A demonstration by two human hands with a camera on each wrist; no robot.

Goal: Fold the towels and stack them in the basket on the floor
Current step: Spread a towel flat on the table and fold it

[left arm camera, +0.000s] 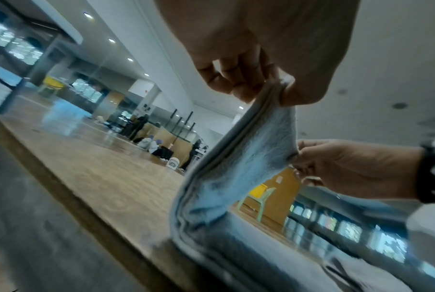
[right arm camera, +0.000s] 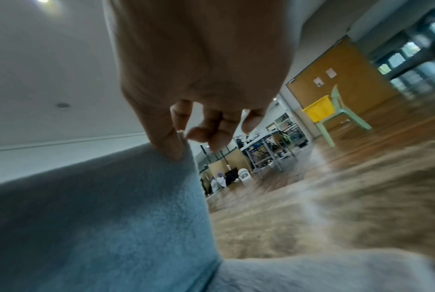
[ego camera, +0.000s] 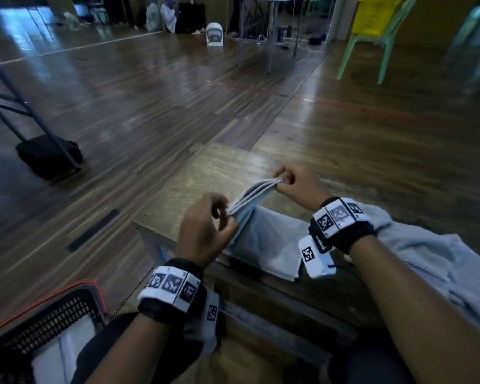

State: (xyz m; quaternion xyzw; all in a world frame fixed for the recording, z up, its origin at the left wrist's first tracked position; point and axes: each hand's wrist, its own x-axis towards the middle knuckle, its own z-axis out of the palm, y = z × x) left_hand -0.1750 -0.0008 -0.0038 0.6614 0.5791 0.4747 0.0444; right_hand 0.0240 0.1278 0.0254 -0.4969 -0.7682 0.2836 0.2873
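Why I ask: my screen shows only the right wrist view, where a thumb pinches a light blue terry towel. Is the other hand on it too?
Observer: Yes. The left hand pinches the opposite corner of the light blue terry towel, which is stretched between it and the right hand. The towel's lower part rests on the brown wooden bench.
Operator: How far is it folded?
Observer: Several stacked layers show along the held top edge.
Operator: And the basket?
Observer: The black mesh plastic basket with an orange rim sits on the floor at the person's left, with a folded white towel inside.
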